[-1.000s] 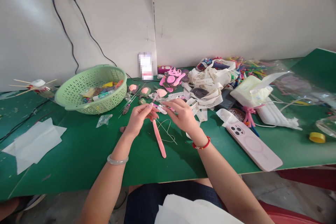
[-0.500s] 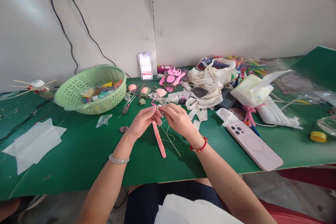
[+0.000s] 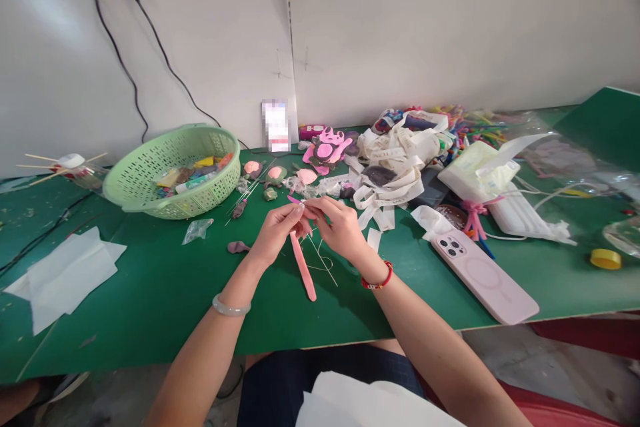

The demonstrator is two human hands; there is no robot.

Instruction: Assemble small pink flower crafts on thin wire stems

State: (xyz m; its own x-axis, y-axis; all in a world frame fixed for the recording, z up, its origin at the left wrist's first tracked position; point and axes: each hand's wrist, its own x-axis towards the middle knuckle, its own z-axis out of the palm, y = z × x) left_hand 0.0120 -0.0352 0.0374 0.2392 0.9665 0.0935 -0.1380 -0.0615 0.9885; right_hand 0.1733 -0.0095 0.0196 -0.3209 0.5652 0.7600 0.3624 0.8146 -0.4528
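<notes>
My left hand [image 3: 281, 230] and my right hand [image 3: 337, 223] meet above the green table, fingertips pinched together. What lies between them is small and mostly hidden by the fingers. A purple pointed tip [image 3: 294, 199] shows just beyond the fingertips. Below the hands a flat pink strip with a rounded end [image 3: 304, 273] reaches toward me; whether it is held or lies on the table I cannot tell. Under my right hand a thin straight rod [image 3: 327, 269] slants out, with a loop of pale thread [image 3: 320, 268] beside it. A grey-purple limp piece [image 3: 237, 247] lies near my left wrist.
A green basket [image 3: 175, 147] of small coloured pieces stands back left. Pink-and-grey lumps [image 3: 276, 175], white printed ribbon [image 3: 395, 153] and a pink flower-like piece [image 3: 327, 150] lie behind my hands. At right is a pink phone [image 3: 487, 280]; at left, white paper sheets [image 3: 70, 277].
My left hand has shifted slightly right and its fingers have turned. The purple tip shows more clearly, and the thin rod's free end has moved a little up and left.
</notes>
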